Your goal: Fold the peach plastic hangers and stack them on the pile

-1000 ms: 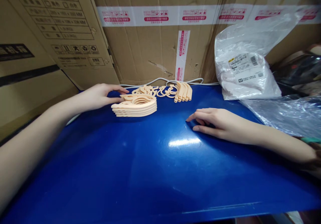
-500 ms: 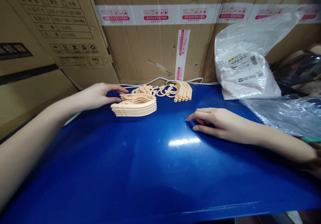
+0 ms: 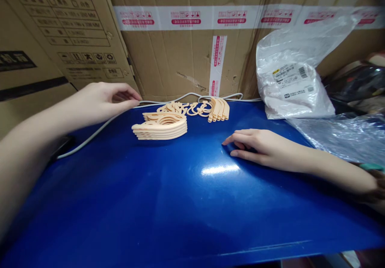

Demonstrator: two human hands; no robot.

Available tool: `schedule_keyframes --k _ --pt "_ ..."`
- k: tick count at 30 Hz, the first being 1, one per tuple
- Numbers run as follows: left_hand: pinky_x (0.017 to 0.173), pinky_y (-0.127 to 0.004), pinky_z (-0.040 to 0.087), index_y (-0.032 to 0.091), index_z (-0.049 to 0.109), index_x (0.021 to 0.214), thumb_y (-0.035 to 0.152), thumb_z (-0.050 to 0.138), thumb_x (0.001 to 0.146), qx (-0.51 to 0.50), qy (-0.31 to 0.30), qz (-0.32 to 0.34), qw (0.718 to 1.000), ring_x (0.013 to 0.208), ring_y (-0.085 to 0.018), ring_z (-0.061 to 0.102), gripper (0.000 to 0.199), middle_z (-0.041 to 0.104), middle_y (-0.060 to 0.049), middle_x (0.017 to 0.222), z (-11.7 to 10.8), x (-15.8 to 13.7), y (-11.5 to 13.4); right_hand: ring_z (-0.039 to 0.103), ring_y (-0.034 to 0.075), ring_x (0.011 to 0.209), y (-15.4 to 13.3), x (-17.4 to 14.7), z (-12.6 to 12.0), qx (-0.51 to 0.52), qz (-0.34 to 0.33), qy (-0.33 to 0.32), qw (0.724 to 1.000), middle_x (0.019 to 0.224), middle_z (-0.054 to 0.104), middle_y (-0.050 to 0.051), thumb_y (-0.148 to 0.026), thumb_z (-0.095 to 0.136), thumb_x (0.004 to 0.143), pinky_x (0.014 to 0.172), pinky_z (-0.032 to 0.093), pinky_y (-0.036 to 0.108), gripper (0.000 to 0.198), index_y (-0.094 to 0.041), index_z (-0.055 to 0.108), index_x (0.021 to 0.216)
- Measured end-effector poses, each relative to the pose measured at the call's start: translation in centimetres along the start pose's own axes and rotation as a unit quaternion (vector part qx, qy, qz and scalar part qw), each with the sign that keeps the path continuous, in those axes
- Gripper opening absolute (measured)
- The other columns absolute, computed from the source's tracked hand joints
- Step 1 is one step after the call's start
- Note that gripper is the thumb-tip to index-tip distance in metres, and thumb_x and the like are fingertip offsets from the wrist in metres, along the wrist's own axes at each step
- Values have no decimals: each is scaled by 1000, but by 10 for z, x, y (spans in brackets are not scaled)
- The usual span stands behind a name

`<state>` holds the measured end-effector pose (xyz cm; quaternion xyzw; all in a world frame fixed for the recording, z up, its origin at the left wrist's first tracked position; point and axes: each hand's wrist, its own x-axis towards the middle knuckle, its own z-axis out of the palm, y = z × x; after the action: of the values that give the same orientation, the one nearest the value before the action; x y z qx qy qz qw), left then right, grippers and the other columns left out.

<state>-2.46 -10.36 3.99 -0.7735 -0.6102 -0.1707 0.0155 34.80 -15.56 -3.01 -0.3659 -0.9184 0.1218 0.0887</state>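
Observation:
At the table's back left, my left hand (image 3: 110, 99) has its thumb and fingertips pinched together on the white cable (image 3: 90, 140). The fingertips are just left of several stacked peach plastic hanger pieces (image 3: 161, 131), without touching them. Behind that stack lies a pile of small peach hooks (image 3: 173, 107), with curved hook pieces (image 3: 192, 109) beside it. Several curved peach hanger arms (image 3: 218, 109) lie in a row further right. My right hand (image 3: 257, 144) rests on the blue table (image 3: 168, 204), fingers loosely bent, thumb apart, holding nothing.
Cardboard boxes (image 3: 168, 63) stand along the back and left. A white plastic bag with a label (image 3: 291, 85) sits at the back right, and clear plastic wrap (image 3: 325, 136) lies in front of it. A dark object (image 3: 61, 146) is partly hidden by my left forearm.
My left hand has moved away from the hanger stack, back and to the left, and its fingers have come together. More of the white cable shows. My right hand stays in place.

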Motion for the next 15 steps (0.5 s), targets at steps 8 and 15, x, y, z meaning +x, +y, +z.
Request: schedule_keyframes --k 8,15 --pt "94 -33 45 28 73 106 75 68 57 20 -207 0 978 105 -28 64 68 72 1 114 3 -4 -16 63 18 98 -1 1 0 -4 0 2 1000 112 66 6 -41 45 99 83 47 31 34 -19 60 120" --pt "81 -23 48 26 75 104 64 66 74 -9 -256 62 965 99 -23 67 50 74 3 110 14 2 -32 63 18 99 0 0 0 -8 -1 3 1000 112 66 5 -41 45 99 84 47 31 34 -20 60 121"
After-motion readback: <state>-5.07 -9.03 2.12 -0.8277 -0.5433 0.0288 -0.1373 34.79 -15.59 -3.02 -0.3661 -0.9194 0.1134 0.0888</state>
